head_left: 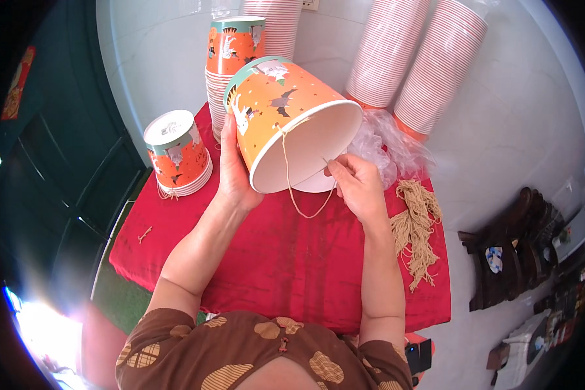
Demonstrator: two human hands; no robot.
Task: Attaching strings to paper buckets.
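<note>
A large orange paper bucket (270, 97) with a green band, a bat and pale figures is tilted in the air, its white open mouth facing toward me and to the right. My left hand (233, 166) grips its left side. From a spot at the rim a tan string (291, 177) hangs in a loop below the mouth. The string's other end runs to my right hand (352, 183), where thumb and fingers pinch it in front of the right part of the opening. A thin tip sticks up from that pinch.
Upside-down buckets (179, 156) stand stacked at left on the red cloth (273, 260). Behind are a taller stack (237, 45) and wrapped columns of buckets (442, 65). Clear plastic (390, 140) lies at back right, above a bundle of tan strings (415, 227). A string scrap (145, 234) lies left.
</note>
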